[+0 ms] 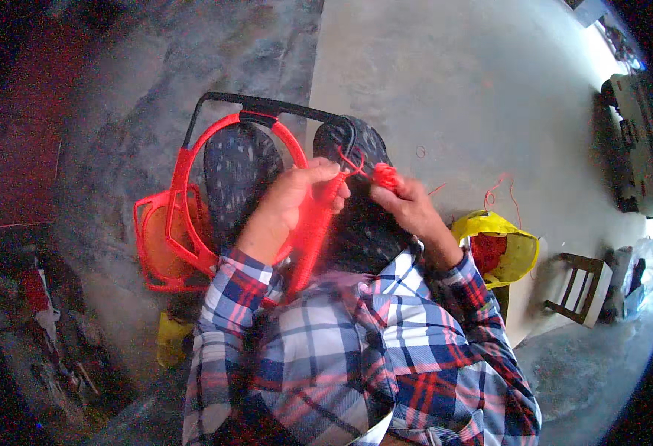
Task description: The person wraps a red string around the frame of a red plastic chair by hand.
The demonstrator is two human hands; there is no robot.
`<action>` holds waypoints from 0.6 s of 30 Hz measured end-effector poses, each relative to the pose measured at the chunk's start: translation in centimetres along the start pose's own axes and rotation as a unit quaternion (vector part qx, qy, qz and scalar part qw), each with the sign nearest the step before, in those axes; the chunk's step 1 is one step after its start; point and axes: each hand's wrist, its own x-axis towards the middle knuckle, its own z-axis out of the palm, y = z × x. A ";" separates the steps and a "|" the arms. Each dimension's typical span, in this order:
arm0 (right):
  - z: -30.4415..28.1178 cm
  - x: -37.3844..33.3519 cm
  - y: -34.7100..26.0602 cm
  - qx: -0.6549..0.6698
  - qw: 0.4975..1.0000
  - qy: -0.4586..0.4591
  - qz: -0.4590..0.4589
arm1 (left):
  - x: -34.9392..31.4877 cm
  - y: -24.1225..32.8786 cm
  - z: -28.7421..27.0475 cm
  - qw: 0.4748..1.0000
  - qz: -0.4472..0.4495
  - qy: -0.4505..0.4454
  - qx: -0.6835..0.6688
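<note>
Okay so the left hand (297, 197) is clamped on the red-wrapped side of a red-and-black frame (314, 236), which loops out left of and beyond it, partly covered by that hand and forearm. Just right of it, the right hand (410, 210) grips a red cord bundle (385, 176), fingertips mostly hidden, strand path hard to trace.

No lettering or numbers can be read.

We're losing pt of red-wrapped frame (310, 249) behind L hand (294, 195), seeing plaid shirt (312, 357) cut @ btm edge, not making out dark clutter (48, 334), far L.
</note>
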 end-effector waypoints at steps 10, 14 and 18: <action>-1.5 -7.2 0.7 -0.048 0.998 -0.028 -0.007 | 0.6 0.4 -0.3 0.996 -0.035 0.006 -0.081; -4.5 -3.6 0.8 0.051 0.969 0.190 0.150 | 0.7 -0.4 -0.4 1.000 0.007 0.009 0.007; -7.1 0.4 -1.2 0.048 0.981 0.185 -0.039 | 1.1 -0.8 -0.6 0.998 0.002 0.054 0.018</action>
